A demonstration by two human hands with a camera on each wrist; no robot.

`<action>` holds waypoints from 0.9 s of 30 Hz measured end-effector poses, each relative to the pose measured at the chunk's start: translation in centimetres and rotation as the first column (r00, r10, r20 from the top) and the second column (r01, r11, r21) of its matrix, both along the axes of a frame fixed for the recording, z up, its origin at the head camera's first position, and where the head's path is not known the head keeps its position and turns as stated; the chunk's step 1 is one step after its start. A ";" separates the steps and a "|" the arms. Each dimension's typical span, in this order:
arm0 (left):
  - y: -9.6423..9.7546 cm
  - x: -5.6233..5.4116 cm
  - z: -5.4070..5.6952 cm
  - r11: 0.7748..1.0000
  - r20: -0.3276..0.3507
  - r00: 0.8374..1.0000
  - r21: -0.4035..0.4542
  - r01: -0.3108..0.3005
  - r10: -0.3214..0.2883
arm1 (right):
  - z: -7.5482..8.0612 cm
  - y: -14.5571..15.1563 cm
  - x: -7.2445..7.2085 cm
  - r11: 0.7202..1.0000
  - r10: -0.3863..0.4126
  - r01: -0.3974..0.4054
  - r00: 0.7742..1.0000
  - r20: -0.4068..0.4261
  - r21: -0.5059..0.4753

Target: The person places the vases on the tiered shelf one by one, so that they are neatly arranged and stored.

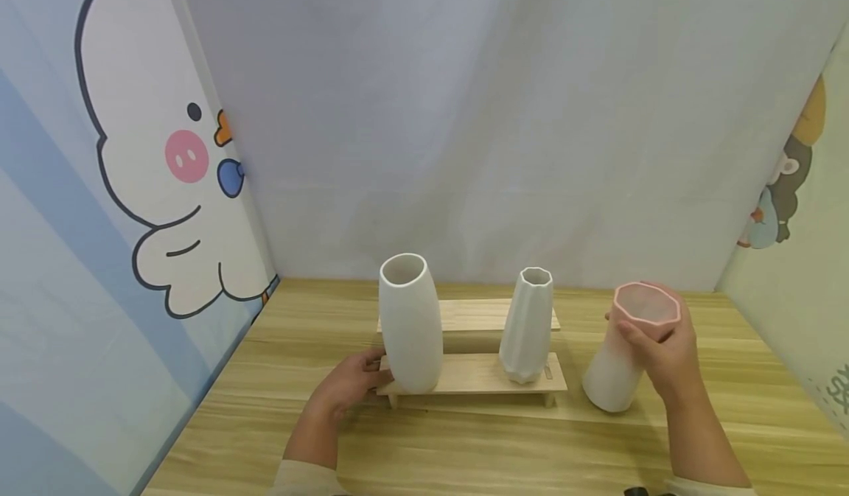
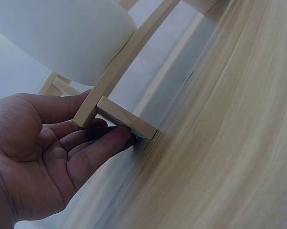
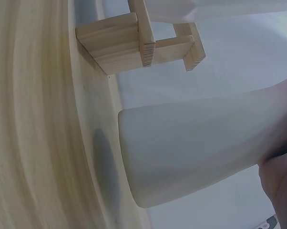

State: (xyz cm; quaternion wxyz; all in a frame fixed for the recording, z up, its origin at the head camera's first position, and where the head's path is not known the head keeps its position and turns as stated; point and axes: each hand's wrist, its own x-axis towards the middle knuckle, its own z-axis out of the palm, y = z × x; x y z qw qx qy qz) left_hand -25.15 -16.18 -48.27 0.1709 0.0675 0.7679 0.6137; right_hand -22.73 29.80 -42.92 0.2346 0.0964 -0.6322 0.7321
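A two-tier wooden stand (image 1: 467, 373) sits on the table; my left hand (image 1: 349, 384) grips its left end. In the left wrist view the thumb lies near the shelf's end and fingers touch the stand's leg (image 2: 124, 117). On the lower tier stand a tall rounded white vase (image 1: 413, 330) at the left and a slimmer ribbed white vase (image 1: 527, 334) at the right. Right of the stand, my right hand (image 1: 676, 356) holds a pink-rimmed white vase (image 1: 613, 374) round its upper part, tilted. Its base (image 3: 134, 157) hangs just off the table, above its shadow.
The wood-grain table (image 1: 298, 319) carries everything. A pale curtain (image 1: 464, 127) closes off the back. Printed cartoon panels border both sides, with a white figure (image 1: 142, 113) at the left. The stand's upper tier (image 1: 471, 315) lies behind the vases.
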 end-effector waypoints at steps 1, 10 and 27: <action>0.0 0.0 0.0 1.000 0.000 1.000 0.000 -0.001 0.001 | 0.0 0.0 0.0 1.000 0.003 -0.003 1.000 -0.005 -0.004; 0.1 0.0 0.1 1.000 0.011 1.000 0.008 -0.004 0.004 | 0.5 -0.1 0.3 1.000 0.022 -0.022 0.999 -0.027 -0.018; 0.1 0.1 0.2 1.000 -0.004 1.000 0.003 0.003 -0.003 | 1.2 -0.1 0.4 0.997 0.064 -0.067 0.994 -0.092 -0.030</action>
